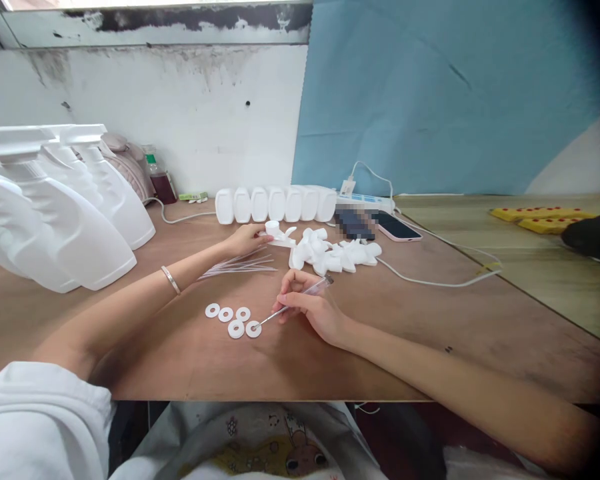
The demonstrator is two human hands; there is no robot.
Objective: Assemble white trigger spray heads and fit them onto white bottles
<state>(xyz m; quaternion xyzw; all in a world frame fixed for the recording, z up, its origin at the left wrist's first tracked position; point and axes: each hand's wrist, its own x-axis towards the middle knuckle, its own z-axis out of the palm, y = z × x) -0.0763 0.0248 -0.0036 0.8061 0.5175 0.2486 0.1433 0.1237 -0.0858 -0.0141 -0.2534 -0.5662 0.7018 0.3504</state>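
My left hand reaches to the back of the tabletop, its fingers closed on a white plastic spray head beside a pile of similar parts. Thin clear tubes lie just below that wrist. Held like a pen, a thin tool with a metal shaft and clear handle is in my right hand. Its tip meets a white ring washer, at or near the hole. Several more white washers lie flat to the left of it.
Large white spray bottles crowd the left side. Small white bottles line the back, near a power strip, a dark phone and a pink-edged phone. A white cable curves across the right. A green-capped bottle stands by the wall.
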